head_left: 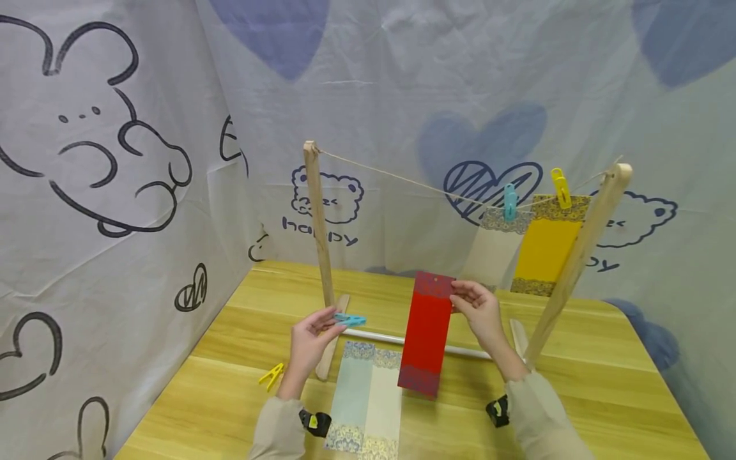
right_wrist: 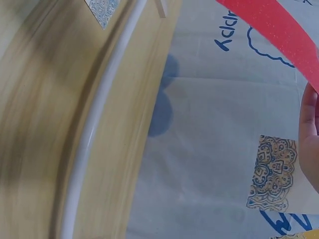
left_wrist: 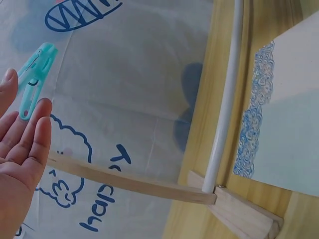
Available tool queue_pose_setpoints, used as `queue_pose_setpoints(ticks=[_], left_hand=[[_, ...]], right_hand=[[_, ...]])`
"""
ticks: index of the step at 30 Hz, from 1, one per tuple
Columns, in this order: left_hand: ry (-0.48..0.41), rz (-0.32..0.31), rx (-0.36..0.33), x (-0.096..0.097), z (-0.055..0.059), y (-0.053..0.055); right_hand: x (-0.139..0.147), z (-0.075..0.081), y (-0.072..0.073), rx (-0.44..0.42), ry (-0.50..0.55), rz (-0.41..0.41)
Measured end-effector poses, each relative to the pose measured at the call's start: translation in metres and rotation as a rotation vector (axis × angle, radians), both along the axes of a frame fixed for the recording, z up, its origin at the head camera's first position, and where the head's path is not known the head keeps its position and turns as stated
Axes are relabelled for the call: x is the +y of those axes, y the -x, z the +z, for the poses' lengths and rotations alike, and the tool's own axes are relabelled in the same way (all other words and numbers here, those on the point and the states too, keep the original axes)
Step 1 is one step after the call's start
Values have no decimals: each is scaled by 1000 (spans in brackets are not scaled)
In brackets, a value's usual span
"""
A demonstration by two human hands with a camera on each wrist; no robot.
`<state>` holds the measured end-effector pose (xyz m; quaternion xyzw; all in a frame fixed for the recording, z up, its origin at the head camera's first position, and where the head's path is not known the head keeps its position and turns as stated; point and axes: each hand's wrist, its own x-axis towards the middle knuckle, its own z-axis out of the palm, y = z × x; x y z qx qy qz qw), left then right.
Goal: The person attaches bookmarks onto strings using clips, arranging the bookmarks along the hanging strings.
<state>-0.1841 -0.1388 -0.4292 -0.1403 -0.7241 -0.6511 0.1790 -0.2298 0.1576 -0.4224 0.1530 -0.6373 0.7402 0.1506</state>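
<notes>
My left hand (head_left: 310,342) pinches a light blue clothespin (head_left: 351,320) between thumb and fingers; in the left wrist view the clothespin (left_wrist: 37,77) points up and away. My right hand (head_left: 480,313) holds a red card (head_left: 427,326) with patterned ends by its upper right edge, above the table. The red card (right_wrist: 279,37) crosses the top of the right wrist view. Behind, a string (head_left: 397,177) sags between two wooden posts. A blue clothespin (head_left: 510,203) fixes a cream card (head_left: 491,252) to it, and a yellow clothespin (head_left: 561,188) fixes a yellow card (head_left: 546,246).
On the table (head_left: 230,364) lie a pale blue card (head_left: 352,390) and another cream card (head_left: 384,399), side by side. A yellow clothespin (head_left: 271,375) lies left of my left wrist. A white rod (head_left: 379,337) joins the feet of the left post (head_left: 319,236) and right post (head_left: 581,262).
</notes>
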Motion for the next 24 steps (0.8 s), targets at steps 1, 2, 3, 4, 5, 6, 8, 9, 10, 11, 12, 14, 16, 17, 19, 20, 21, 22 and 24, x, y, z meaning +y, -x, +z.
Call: queue_pose_setpoints(ticks=[1, 2, 3, 4, 5, 6, 8, 9, 10, 11, 12, 14, 16, 17, 19, 20, 21, 22, 24], left_hand=[[-2, 0, 7, 1, 1, 1], [-4, -1, 16, 3, 3, 2], [-6, -2, 23, 4, 4, 2], [-5, -3, 31, 5, 5, 3], [-3, -6, 38, 6, 6, 4], [-2, -8, 42, 7, 8, 5], [1, -18, 53, 9, 11, 7], [4, -22, 57, 10, 13, 8], [6, -26, 58, 11, 15, 9], [7, -28, 56, 12, 17, 10], [8, -31, 52, 13, 19, 11], [9, -35, 40, 14, 23, 12], [8, -39, 21, 16, 27, 13], [8, -42, 14, 17, 28, 14], [10, -48, 13, 18, 31, 15], [6, -55, 15, 19, 32, 16], [6, -59, 22, 20, 32, 17], [9, -61, 33, 20, 33, 18], [0, -74, 52, 21, 31, 23]], right_hand=[[0, 1, 0, 7, -1, -2], [0, 1, 1, 14, -2, -4], [0, 2, 1, 20, -3, -6], [0, 3, 1, 26, -6, -10], [0, 3, 2, 31, -8, -15], [1, 4, 2, 34, -10, -19], [1, 6, 2, 35, -13, -30], [1, 6, 2, 36, -17, -38], [2, 7, 3, 38, -22, -47], [2, 7, 3, 42, -26, -54], [2, 8, 4, 47, -25, -58], [2, 9, 5, 64, -25, -67], [3, 10, 6, 85, -16, -69], [3, 10, 6, 97, -7, -68], [3, 12, 7, 115, 1, -71], [3, 12, 7, 122, 6, -71], [3, 13, 7, 127, 10, -72], [3, 14, 8, 132, 12, -73], [4, 15, 9, 135, 9, -73]])
